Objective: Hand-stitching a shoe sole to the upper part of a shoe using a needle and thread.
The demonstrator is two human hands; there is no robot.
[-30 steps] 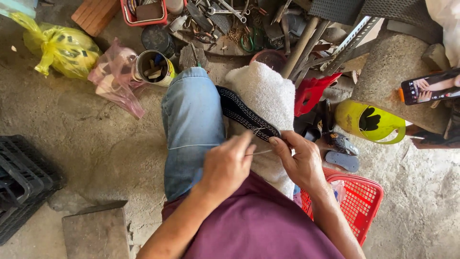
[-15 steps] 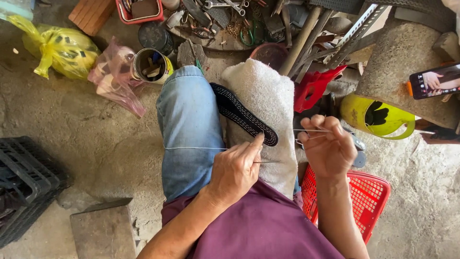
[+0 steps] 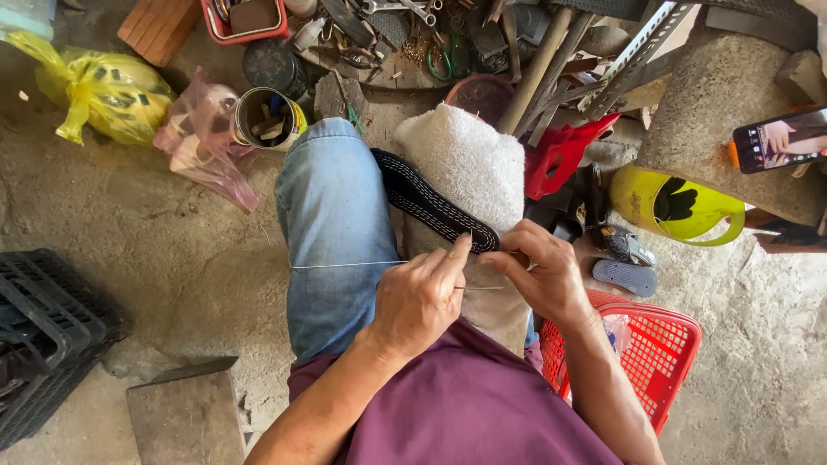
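Two hands — left hand (image 3: 418, 297) pinching thread (image 3: 345, 265), right hand (image 3: 543, 271) gripping black sole (image 3: 431, 202) edge.

Black sole (image 3: 431, 202) white-stitched; blue jeans (image 3: 332, 215); red basket (image 3: 655, 353); yellow bag (image 3: 108, 90).

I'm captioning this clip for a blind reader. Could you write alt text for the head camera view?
Seen from above, a seated person's left hand and right hand pinch a thin thread at the near end of a black stitched shoe sole lying over a white cloth on their lap. A red basket and scattered tools sit on the concrete floor.
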